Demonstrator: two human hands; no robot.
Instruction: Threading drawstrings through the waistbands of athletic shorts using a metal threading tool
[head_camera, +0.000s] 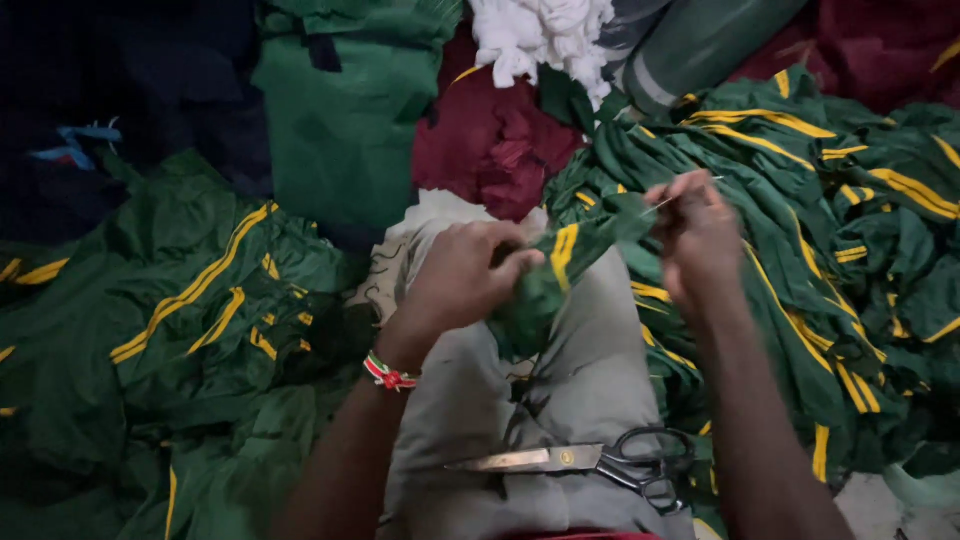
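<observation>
left hand (462, 275): fingers closed around a bunched green garment piece with yellow stripes (548, 280), held above the lap
right hand (695, 235): raised just right of the piece, fingers pinched narrow on a thin needle (690, 192); blurred, thread too fine to make out
green garment piece: between both hands, over the grey-trousered lap (560, 390), striped edge turned up toward the needle
scissors (590, 460): lying flat on the lap, near its lower edge, blades shut and pointing left, apart from both hands
wristband (388, 373): red, white and green, on the left wrist
left pile of green striped garments (190, 330): spread on the floor left of the lap
right pile of green striped garments (830, 220): heaped on the floor right of the lap, under the right forearm
far cloth: maroon fabric (490, 140) and white scraps (540, 35) beyond the knees
progress, judged: hand stitching on one piece in mid-course; cannot tell which pile is finished, many pieces lying on both sides
</observation>
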